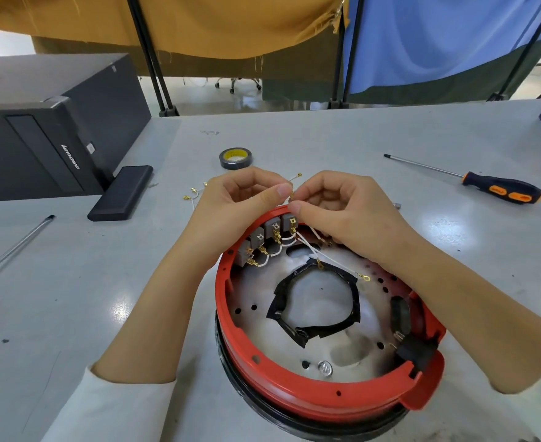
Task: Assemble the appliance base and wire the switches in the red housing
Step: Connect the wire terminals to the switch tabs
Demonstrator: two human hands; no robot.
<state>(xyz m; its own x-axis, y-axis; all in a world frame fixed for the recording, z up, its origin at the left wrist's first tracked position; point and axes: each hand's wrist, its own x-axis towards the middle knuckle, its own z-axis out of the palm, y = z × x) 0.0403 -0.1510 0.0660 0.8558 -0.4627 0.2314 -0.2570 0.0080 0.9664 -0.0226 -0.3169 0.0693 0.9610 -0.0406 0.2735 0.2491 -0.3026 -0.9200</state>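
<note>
head | left hand (240, 199) + right hand (336, 208) both pinching one brass terminal (292, 195) just above red housing (294, 390), table centre | switches (274, 232) on far wall | tip: square terminal to tab, push straight, don't tug white wire (332, 261)

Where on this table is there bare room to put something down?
Bare table lies left of the red housing, below the power bank, and between the tape roll and screwdriver. It is crowded where both hands pinch a wire at the switches.
</note>
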